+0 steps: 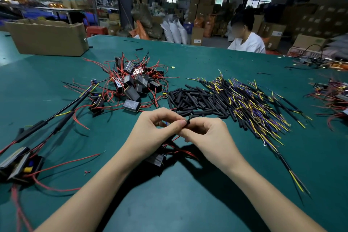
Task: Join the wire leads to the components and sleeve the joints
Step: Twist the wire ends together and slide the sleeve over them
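Black sleeve (188, 122) pinched between left hand (156, 130), right hand (207, 135)

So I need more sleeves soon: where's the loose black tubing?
The black tubing pile lies on the green table just beyond the hands, between the component heap and the wire bundle.

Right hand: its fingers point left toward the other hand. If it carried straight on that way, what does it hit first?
Most likely the left hand: the right hand fingertips already meet its fingertips around the black sleeve pinched between them. Depth unclear, but nothing else shows in that line.
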